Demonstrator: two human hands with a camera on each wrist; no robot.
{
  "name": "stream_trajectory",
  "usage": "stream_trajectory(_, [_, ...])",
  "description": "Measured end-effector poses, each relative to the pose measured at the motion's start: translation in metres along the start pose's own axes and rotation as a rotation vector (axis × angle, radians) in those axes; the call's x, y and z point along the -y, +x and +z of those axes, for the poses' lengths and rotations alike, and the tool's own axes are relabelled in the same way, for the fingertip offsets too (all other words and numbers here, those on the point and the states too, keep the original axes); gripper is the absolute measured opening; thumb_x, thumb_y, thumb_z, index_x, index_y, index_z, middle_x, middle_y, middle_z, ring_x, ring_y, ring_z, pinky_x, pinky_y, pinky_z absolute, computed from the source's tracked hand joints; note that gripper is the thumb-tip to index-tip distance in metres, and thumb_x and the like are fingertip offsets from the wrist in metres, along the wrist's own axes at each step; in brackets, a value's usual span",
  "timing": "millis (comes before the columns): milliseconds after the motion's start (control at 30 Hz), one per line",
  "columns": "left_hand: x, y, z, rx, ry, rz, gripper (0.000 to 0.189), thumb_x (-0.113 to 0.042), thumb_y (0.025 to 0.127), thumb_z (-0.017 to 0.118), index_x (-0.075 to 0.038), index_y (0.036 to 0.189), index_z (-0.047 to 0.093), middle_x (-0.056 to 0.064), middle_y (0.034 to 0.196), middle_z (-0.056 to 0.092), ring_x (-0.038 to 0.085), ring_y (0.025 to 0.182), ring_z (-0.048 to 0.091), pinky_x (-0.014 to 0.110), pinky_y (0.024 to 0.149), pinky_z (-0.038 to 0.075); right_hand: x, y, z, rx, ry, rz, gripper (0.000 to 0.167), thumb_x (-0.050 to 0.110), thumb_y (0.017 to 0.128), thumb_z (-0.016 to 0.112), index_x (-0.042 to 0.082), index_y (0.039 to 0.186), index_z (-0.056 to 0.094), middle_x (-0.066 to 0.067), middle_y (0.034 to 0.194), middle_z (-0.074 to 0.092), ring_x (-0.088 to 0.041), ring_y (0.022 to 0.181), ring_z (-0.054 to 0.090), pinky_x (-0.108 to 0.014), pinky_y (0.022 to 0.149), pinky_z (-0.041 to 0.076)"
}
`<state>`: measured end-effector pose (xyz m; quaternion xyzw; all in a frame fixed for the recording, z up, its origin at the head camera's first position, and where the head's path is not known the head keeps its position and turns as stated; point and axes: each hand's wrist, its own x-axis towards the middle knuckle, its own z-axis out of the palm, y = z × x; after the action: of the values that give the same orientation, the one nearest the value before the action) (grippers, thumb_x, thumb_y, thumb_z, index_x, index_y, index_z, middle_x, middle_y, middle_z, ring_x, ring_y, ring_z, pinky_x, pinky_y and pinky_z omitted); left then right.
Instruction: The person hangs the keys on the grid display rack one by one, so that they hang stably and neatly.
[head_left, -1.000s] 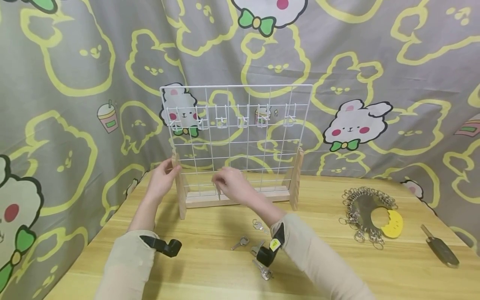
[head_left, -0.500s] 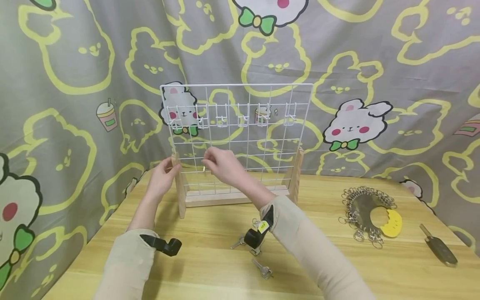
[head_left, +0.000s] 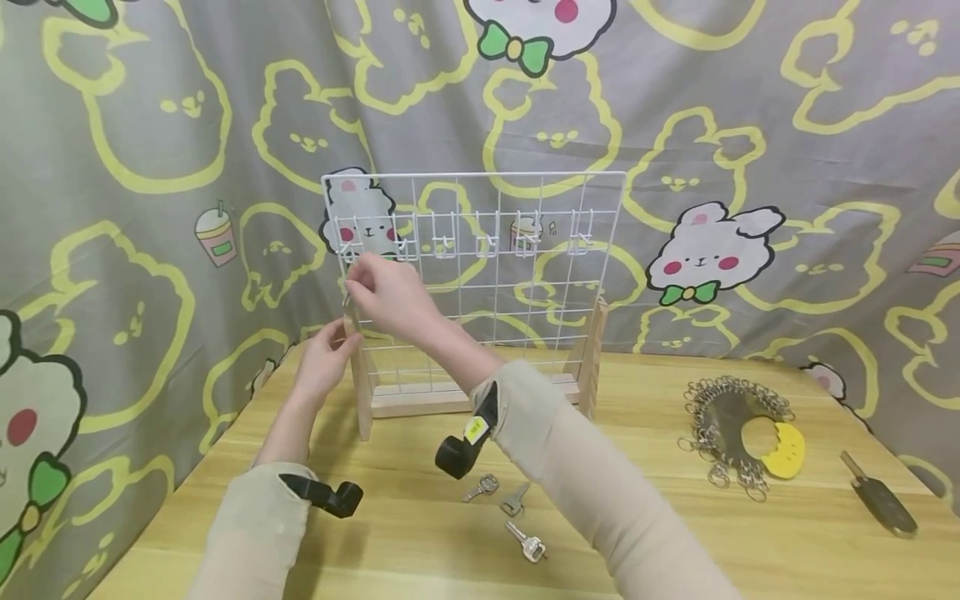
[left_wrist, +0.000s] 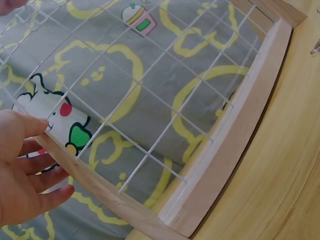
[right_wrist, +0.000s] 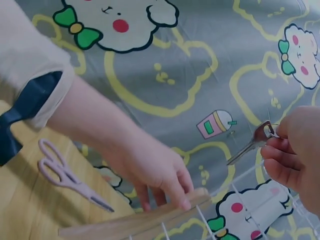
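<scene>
My right hand (head_left: pixel 396 298) pinches a small metal key (right_wrist: pixel 259 136) by its ring, near the upper left of a white wire grid rack (head_left: pixel 472 174). In the right wrist view the key's blade slants downward, away from the fingers. White hooks (head_left: pixel 444 244) hang in a row across the grid, just above and to the right of that hand. My left hand (head_left: pixel 322 365) holds the top of the rack's left wooden upright (head_left: pixel 363 392); in the left wrist view its thumb lies on the wood while the other fingers are spread behind.
Three loose keys, one of them a silver key (head_left: pixel 528 543), lie on the wooden table. Farther right sit a fan of metal rings (head_left: pixel 723 421) with a yellow piece (head_left: pixel 787 450) and a dark-handled flip key (head_left: pixel 883 504). Scissors (right_wrist: pixel 70 180) lie left of the rack.
From low in front of the grid, my right hand has moved up and left with the key to the upper left of the rack. The left hand has stayed on the upright.
</scene>
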<state>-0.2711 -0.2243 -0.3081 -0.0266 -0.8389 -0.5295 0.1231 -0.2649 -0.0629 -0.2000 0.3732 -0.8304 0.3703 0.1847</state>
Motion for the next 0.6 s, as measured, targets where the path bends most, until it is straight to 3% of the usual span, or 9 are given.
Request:
stream_trajectory(167, [0.003, 0.003, 0.0, 0.015, -0.003, 0.008, 0.061, -0.027, 0.098, 0.046, 0.005, 0.143, 0.023, 0.026, 0.142, 0.033, 0.042, 0.128, 0.034, 0.052, 0.106, 0.029, 0.007, 0.008, 0.002, -0.073, 0.008, 0.023, 0.008, 0.014, 0.093, 0.056, 0.008, 0.09, 0.06, 0.002, 0.077, 0.061, -0.008, 0.067, 0.054, -0.015, 0.06, 0.042])
stream_trajectory(367, [0.003, 0.004, 0.0, 0.016, -0.001, 0.006, 0.061, -0.027, 0.098, 0.046, 0.004, 0.144, 0.021, 0.026, 0.142, 0.033, 0.041, 0.128, 0.034, 0.052, 0.106, 0.028, 0.009, 0.017, 0.003, -0.099, 0.048, 0.082, 0.009, 0.016, 0.094, 0.054, 0.008, 0.095, 0.06, 0.001, 0.081, 0.061, -0.009, 0.07, 0.054, -0.015, 0.061, 0.042])
stream_trajectory(600, [0.005, 0.002, -0.002, 0.022, 0.007, -0.01, 0.063, -0.027, 0.098, 0.045, 0.005, 0.145, 0.017, 0.027, 0.144, 0.029, 0.042, 0.13, 0.03, 0.053, 0.107, 0.026, 0.011, 0.025, 0.007, -0.18, 0.075, 0.085, 0.008, 0.014, 0.093, 0.055, 0.008, 0.095, 0.06, 0.003, 0.077, 0.061, -0.007, 0.067, 0.054, -0.013, 0.06, 0.042])
